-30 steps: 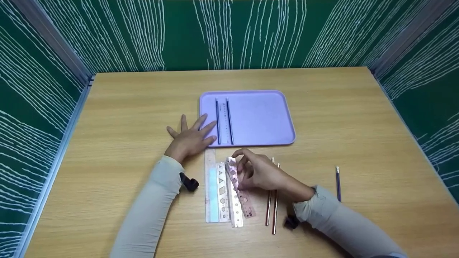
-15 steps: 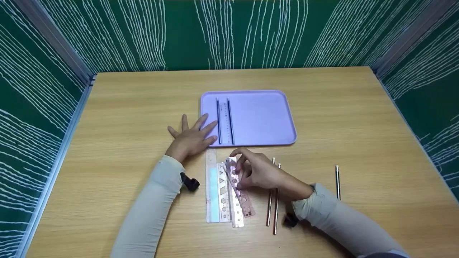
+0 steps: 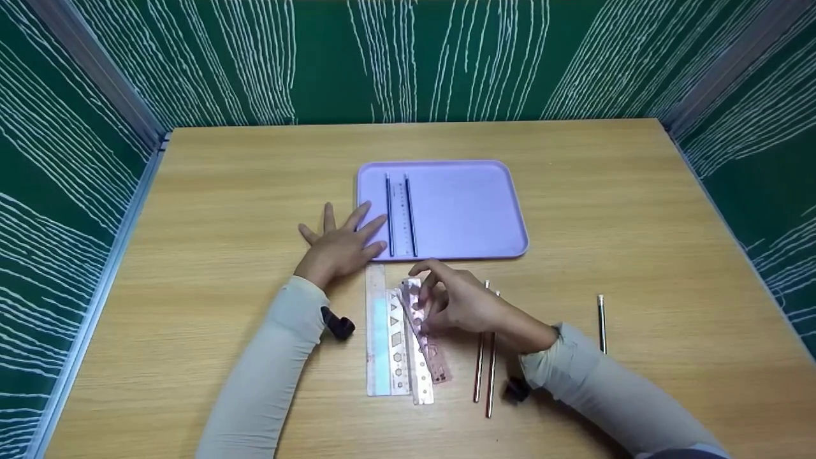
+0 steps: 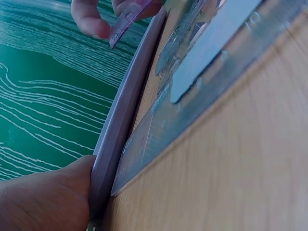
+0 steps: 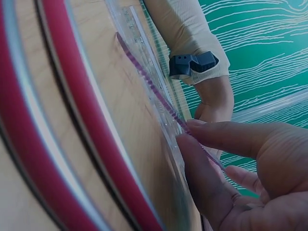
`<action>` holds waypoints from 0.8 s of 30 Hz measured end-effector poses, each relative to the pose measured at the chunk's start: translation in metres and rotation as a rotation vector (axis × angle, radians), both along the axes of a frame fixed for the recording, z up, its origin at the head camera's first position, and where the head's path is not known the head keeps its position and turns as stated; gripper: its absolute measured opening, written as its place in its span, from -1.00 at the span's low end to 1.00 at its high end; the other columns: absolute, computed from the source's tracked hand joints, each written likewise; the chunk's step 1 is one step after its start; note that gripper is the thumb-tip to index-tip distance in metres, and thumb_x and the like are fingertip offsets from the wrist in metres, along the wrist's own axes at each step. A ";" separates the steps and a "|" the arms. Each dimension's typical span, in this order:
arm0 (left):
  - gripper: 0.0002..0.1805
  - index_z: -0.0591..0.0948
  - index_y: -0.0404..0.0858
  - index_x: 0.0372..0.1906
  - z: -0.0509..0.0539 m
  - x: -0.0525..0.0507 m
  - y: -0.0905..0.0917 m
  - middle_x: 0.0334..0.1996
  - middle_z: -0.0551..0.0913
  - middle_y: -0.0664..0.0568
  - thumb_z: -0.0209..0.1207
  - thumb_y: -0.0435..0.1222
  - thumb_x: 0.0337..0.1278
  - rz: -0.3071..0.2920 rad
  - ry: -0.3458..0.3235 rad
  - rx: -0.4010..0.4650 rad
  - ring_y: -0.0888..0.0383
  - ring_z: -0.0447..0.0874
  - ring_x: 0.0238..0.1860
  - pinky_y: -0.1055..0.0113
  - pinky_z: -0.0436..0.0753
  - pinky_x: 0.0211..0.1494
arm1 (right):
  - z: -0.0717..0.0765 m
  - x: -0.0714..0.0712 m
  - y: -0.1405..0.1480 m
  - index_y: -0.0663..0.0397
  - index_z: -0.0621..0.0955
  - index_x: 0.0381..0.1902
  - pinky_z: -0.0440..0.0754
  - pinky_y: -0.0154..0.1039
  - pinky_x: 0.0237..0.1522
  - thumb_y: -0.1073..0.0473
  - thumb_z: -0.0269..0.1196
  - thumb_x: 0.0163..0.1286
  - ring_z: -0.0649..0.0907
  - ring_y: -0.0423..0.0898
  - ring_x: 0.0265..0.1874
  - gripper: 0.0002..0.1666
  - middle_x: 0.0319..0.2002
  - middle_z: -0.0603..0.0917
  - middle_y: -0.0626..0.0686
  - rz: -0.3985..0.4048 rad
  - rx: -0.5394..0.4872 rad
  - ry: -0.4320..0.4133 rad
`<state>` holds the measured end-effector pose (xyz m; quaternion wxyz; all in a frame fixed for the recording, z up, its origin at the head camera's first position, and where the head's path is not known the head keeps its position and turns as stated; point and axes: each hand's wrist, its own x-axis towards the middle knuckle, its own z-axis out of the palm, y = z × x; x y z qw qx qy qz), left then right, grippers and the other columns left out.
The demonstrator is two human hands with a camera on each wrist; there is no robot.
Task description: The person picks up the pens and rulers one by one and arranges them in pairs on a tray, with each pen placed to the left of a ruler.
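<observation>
Pink ruler point(image 3: 435, 358) near purple tray point(image 3: 475, 257) edge

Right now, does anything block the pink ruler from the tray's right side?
Only the near rim of the tray lies between the pink ruler in the right hand and there. The left hand and both pencils on the tray are at its left.

A faint "10" on the longest clear ruler point(image 4: 207, 94), its other markings too blurred to read.
</observation>
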<state>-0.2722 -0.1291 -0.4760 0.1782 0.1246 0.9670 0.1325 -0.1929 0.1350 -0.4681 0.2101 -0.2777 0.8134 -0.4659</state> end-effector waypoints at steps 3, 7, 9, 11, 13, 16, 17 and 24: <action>-0.31 -0.08 0.52 0.58 0.000 0.000 0.001 0.66 -0.39 0.38 -0.27 0.38 0.43 0.005 0.001 -0.003 -0.47 -0.66 0.55 -0.75 -0.52 0.17 | 0.001 -0.001 0.000 -0.02 0.39 0.33 0.78 -0.19 -0.34 0.39 0.61 -0.05 0.74 -0.01 -0.43 -0.01 -0.15 0.68 0.14 -0.004 -0.022 -0.041; -0.31 -0.07 0.51 0.58 0.001 0.000 0.001 0.67 -0.38 0.37 -0.26 0.37 0.44 0.003 -0.002 -0.004 -0.48 -0.66 0.55 -0.76 -0.51 0.17 | 0.002 -0.003 0.002 0.03 0.38 0.35 0.78 -0.18 -0.31 0.40 0.59 -0.01 0.73 0.05 -0.45 -0.02 -0.12 0.68 0.18 -0.007 -0.032 -0.060; -0.31 -0.06 0.50 0.59 0.002 0.000 0.001 0.67 -0.38 0.36 -0.25 0.36 0.44 0.001 -0.003 -0.003 -0.48 -0.66 0.55 -0.76 -0.51 0.16 | 0.003 -0.005 0.003 0.03 0.38 0.36 0.78 -0.14 -0.27 0.39 0.59 -0.01 0.72 0.07 -0.47 -0.01 -0.11 0.67 0.18 -0.014 -0.032 -0.064; -0.31 -0.06 0.50 0.59 0.002 0.000 0.001 0.67 -0.38 0.35 -0.25 0.36 0.44 0.001 -0.003 -0.002 -0.48 -0.66 0.55 -0.75 -0.52 0.16 | 0.005 -0.007 0.003 0.02 0.38 0.37 0.77 -0.11 -0.17 0.37 0.58 0.00 0.72 0.06 -0.43 -0.02 -0.10 0.67 0.16 -0.025 -0.026 -0.064; -0.31 -0.06 0.50 0.59 0.002 0.000 0.001 0.67 -0.38 0.34 -0.25 0.36 0.45 0.000 -0.003 -0.002 -0.48 -0.65 0.55 -0.75 -0.52 0.16 | 0.007 -0.008 0.004 -0.01 0.38 0.38 0.75 -0.06 -0.08 0.36 0.58 0.01 0.73 0.06 -0.37 -0.01 -0.08 0.66 0.15 -0.037 -0.029 -0.082; -0.31 -0.05 0.49 0.59 0.003 0.001 0.001 0.67 -0.37 0.34 -0.25 0.36 0.44 0.000 -0.001 0.003 -0.48 -0.65 0.55 -0.75 -0.51 0.17 | 0.009 -0.011 0.006 -0.06 0.38 0.39 0.77 -0.02 -0.08 0.39 0.55 0.05 0.76 0.06 -0.33 -0.04 -0.03 0.63 0.18 -0.061 -0.044 -0.133; -0.31 -0.05 0.49 0.59 0.003 0.001 0.001 0.67 -0.37 0.34 -0.24 0.36 0.44 0.000 0.000 0.004 -0.48 -0.65 0.55 -0.76 -0.50 0.17 | 0.010 -0.012 0.006 -0.07 0.38 0.39 0.78 -0.03 -0.08 0.41 0.53 0.07 0.77 0.06 -0.29 -0.04 -0.02 0.62 0.19 -0.070 -0.052 -0.151; -0.31 -0.04 0.49 0.59 0.002 0.000 0.001 0.68 -0.36 0.33 -0.24 0.36 0.44 0.003 0.003 0.005 -0.49 -0.64 0.55 -0.76 -0.49 0.18 | 0.014 -0.020 0.009 -0.06 0.28 0.49 0.81 0.09 -0.29 0.57 0.39 0.14 0.78 0.22 -0.26 0.02 0.08 0.49 0.27 -0.125 -0.158 -0.320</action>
